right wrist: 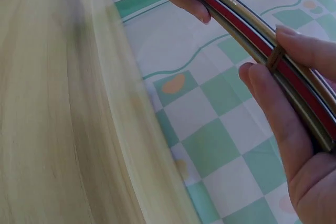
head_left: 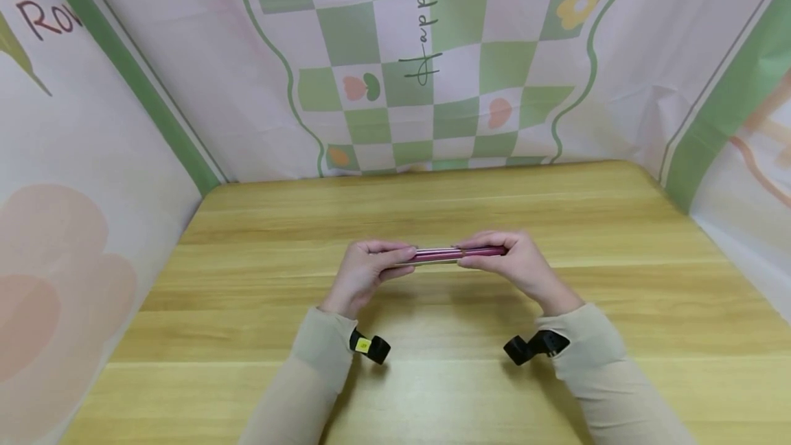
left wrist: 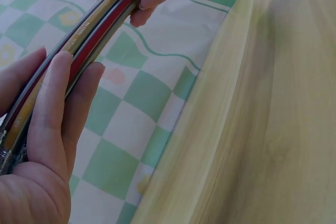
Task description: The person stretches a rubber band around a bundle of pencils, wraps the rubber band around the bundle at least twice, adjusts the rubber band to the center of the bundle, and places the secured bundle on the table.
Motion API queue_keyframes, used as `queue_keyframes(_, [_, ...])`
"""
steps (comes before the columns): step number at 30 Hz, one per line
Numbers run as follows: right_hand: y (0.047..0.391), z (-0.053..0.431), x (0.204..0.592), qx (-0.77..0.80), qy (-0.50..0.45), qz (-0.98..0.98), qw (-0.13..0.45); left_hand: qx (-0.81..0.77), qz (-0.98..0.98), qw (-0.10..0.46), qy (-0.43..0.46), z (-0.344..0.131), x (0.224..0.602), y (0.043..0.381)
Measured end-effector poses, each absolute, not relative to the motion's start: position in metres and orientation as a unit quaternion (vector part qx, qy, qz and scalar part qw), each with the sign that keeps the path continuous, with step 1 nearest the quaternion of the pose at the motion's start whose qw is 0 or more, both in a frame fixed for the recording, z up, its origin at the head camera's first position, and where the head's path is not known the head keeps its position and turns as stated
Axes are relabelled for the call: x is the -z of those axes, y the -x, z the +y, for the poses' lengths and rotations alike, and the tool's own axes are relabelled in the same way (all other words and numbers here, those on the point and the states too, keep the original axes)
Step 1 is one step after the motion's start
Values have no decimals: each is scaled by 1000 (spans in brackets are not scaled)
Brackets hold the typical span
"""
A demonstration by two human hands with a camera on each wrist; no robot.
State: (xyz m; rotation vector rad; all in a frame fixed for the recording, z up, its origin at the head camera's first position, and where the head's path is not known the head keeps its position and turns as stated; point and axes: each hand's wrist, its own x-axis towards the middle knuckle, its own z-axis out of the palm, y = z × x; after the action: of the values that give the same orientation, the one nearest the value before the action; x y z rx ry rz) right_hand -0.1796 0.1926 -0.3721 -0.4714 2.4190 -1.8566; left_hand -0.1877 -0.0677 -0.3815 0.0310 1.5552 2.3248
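Observation:
A bundle of long, slim pencils [head_left: 435,255], with red, gold and dark barrels, is held level above the table. My left hand [head_left: 364,272] grips one end, its thumb and fingers on opposite sides. At the other end, my right hand [head_left: 522,263] pinches the bundle between thumb and fingers. A brown rubber band [right wrist: 274,59] goes round the pencils close to the right fingertips. Silvery metal ends [left wrist: 6,158] show by the left palm in the left wrist view. The right-hand tips are hidden in the hand.
The wooden table [head_left: 432,390] lies below both hands. Behind it hangs a printed cloth [head_left: 408,122] with green and white checks, and similar cloth hangs at both sides. Black wrist cameras are strapped below each hand, the left camera [head_left: 377,349] and the right camera [head_left: 519,349].

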Motion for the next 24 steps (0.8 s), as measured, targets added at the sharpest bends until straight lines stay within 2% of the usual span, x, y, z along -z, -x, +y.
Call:
queue_keyframes(17, [178, 191, 369, 565, 169, 807, 36, -809, 564, 168, -8, -67, 383, 189])
queue_keyframes(24, [178, 195, 369, 548, 160, 821, 21, -815, 557, 162, -6, -70, 380, 188])
